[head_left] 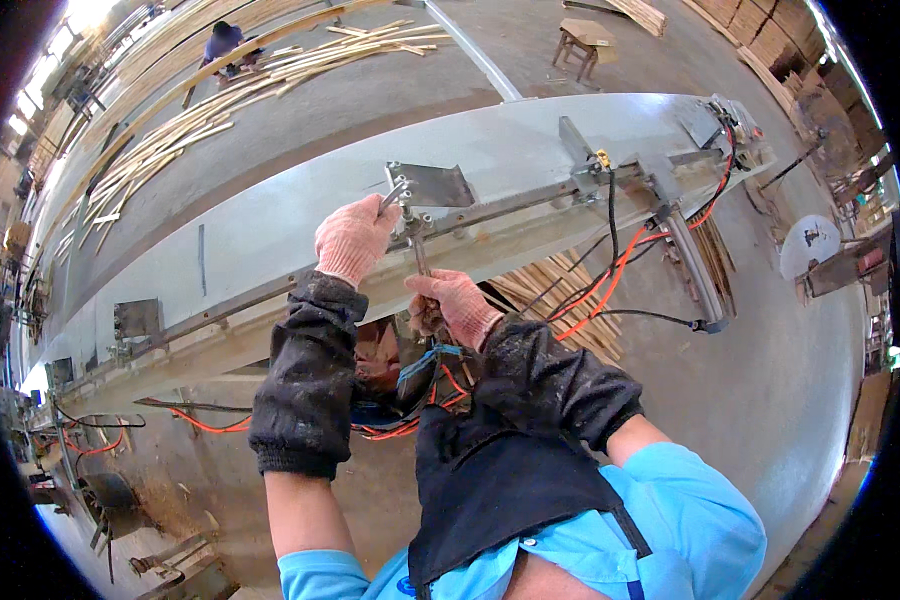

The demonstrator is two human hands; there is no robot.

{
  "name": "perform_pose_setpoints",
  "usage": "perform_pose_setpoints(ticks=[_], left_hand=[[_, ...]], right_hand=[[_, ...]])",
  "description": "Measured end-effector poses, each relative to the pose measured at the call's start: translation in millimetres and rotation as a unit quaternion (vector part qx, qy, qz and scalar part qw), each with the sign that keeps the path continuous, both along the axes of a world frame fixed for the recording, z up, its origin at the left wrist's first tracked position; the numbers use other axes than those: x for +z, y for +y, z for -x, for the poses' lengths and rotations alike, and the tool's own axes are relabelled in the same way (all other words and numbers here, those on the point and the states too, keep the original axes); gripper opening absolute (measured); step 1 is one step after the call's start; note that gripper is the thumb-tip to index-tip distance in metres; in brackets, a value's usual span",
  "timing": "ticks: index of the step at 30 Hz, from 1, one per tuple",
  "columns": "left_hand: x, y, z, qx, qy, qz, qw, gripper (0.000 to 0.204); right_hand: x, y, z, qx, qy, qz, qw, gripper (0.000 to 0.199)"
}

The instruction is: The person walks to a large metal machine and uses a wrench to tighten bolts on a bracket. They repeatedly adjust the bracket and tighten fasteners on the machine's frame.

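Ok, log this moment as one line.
left hand: wrench on bracket bolt | right hand: second tool from below | site: grey machine rail | orange cables hang right

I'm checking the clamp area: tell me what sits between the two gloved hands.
In the head view, the left hand and right hand are bridged by a thin metal rod hanging from the bolted bracket on the rail.

Both forearms rise from the lower edge, each in a dark sleeve cover over bare skin and a blue shirt. The left hand [355, 238], in a pink knit glove, is raised higher with fingers curled closed. The right hand [457, 306], gloved alike, sits lower, fingers clenched, just beside the left.
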State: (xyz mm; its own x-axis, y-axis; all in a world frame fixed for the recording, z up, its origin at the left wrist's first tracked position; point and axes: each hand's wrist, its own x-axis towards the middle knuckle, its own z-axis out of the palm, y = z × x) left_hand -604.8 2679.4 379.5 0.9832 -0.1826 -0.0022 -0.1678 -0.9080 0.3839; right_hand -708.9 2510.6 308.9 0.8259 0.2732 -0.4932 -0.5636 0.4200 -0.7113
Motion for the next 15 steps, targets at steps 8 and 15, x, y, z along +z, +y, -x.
perform_pose_setpoints(ticks=[8,15], left_hand=[[-5.6,0.9,-0.2,0.016,-0.021,-0.028,0.999,0.050],[4.8,-7.3,0.2,0.026,0.013,-0.051,0.998,0.051]], right_hand=[[4.6,-21.5,-6.5,0.011,-0.011,0.021,1.000,0.024],[3.0,-47.1,-13.0,0.057,-0.011,0.040,0.998,0.017]])
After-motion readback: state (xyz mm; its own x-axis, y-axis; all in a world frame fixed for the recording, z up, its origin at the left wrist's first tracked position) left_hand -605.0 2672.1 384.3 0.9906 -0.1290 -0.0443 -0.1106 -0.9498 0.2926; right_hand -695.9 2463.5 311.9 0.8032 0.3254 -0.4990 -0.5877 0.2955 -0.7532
